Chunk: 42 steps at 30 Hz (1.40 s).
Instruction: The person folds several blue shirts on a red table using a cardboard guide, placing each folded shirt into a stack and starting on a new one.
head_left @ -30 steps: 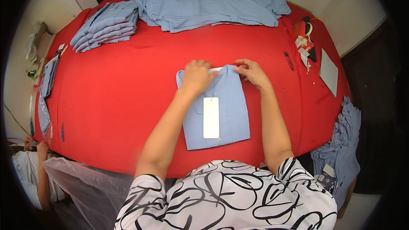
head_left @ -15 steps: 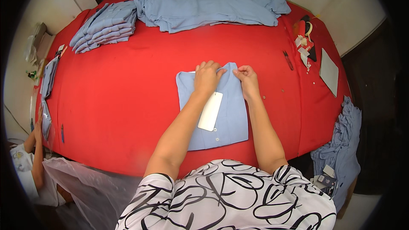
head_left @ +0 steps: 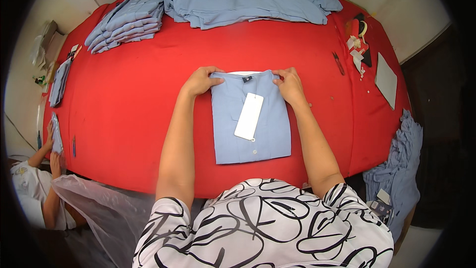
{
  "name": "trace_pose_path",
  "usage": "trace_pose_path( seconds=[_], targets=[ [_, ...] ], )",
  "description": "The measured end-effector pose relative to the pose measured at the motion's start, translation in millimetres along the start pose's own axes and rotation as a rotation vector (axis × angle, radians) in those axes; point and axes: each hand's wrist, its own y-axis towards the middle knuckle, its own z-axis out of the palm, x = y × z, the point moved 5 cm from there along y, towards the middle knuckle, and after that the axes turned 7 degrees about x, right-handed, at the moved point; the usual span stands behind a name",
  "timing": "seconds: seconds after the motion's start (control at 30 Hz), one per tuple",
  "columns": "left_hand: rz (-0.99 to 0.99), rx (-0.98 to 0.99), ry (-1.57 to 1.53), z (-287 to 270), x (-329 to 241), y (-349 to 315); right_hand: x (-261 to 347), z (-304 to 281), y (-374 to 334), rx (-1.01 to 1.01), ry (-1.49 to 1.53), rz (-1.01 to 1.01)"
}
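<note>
A folded light blue shirt (head_left: 270, 119) lies in front of me on the red-covered table (head_left: 129, 119). A white hang tag (head_left: 249, 116) rests on its front, above two small buttons. A dark label shows inside the neck, with a white edge behind it. My left hand (head_left: 202, 81) pinches the shirt's upper left corner, thumb on top. At the upper right corner, my right hand (head_left: 289, 85) pinches the cloth between thumb and fingers.
Folded blue shirts (head_left: 126, 22) are stacked at the far left, beside spread blue shirts (head_left: 248, 0). Red-handled snips (head_left: 338, 63) and a grey board (head_left: 386, 80) lie right. Blue garments (head_left: 399, 164) hang at the right edge. Another person's hands (head_left: 52, 144) hold a packet at left.
My left hand has moved from the neck to the shirt's upper left corner, uncovering the neck label. My right hand stays at the right corner. The other person's packet has shifted.
</note>
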Motion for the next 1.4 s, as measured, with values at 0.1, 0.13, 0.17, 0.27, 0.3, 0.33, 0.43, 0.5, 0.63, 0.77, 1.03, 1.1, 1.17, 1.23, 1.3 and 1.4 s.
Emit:
trace_pose_path(
  seconds=[0.1,0.13,0.17,0.27,0.3,0.33,0.43,0.5,0.63,0.77,1.03,1.1,1.17,1.23,1.3,1.4],
  targets=[
    [-0.009,-0.11,0.077,6,2,1,34,-1,-31,-0.183,-0.304,-0.207],
    [-0.01,-0.146,0.102,7,1,-1,48,3,-43,-0.06,-0.232,-0.214],
    [0.008,-0.146,0.083,7,3,-3,63,10,-59,0.064,-0.154,-0.218],
    [0.036,-0.142,0.064,6,6,-4,94,37,-96,0.161,-0.386,-0.324],
    [0.033,-0.15,0.071,6,4,-4,96,40,-99,0.186,-0.425,-0.299],
    [0.029,-0.158,0.078,6,2,-4,97,41,-100,0.212,-0.463,-0.274],
    [0.013,-0.148,0.019,9,0,-5,94,36,-98,0.248,-0.453,-0.237],
    [0.005,-0.148,0.01,8,2,-5,93,34,-98,0.323,-0.478,-0.193],
    [0.003,-0.159,0.01,9,5,-5,85,18,-94,0.36,-0.215,-0.202],
    [0.02,-0.159,0.007,9,6,-2,61,19,-86,0.347,-0.024,-0.093],
    [0.049,-0.226,0.096,4,8,-3,91,41,-97,0.213,-0.369,-0.192],
    [0.068,-0.246,0.113,5,6,-4,91,37,-97,0.222,-0.328,-0.17],
    [0.074,-0.26,0.122,5,4,-4,89,30,-95,0.229,-0.291,-0.155],
    [0.063,-0.264,0.123,5,6,-5,89,19,-91,0.237,-0.257,-0.143],
    [0.076,-0.269,0.107,5,8,-4,88,2,-89,0.27,0.003,-0.051],
    [0.07,-0.258,0.105,6,9,-3,77,-5,-82,0.352,0.361,0.017]
  ],
)
